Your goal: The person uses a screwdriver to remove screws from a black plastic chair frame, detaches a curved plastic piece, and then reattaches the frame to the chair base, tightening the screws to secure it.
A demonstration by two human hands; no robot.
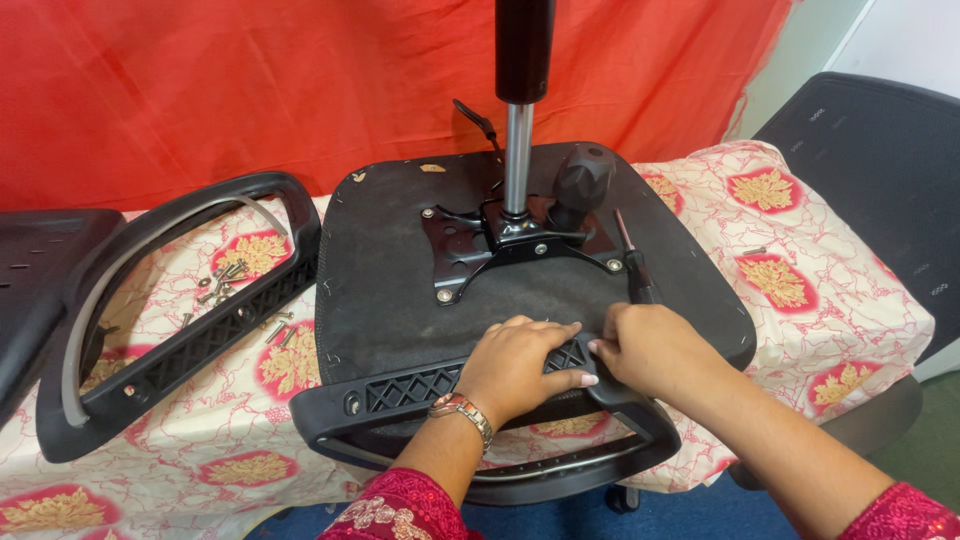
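Observation:
An upturned black chair seat (pixel 400 280) lies on the table, its metal plate (pixel 500 245) and gas cylinder (pixel 518 150) sticking up. A black armrest (pixel 400 395) rests across the seat's near edge. My left hand (pixel 515 365) presses flat on the armrest's lattice bracket. My right hand (pixel 650 350) grips a black-handled screwdriver (pixel 632 262) whose shaft points away from me, beside the armrest's right end.
A second black armrest (pixel 160 330) lies at the left on the floral tablecloth (pixel 800 290), with several loose screws (pixel 222 282) near it. A black chair back (pixel 870 170) stands at the right. A black part (pixel 30 280) sits at far left. Red cloth hangs behind.

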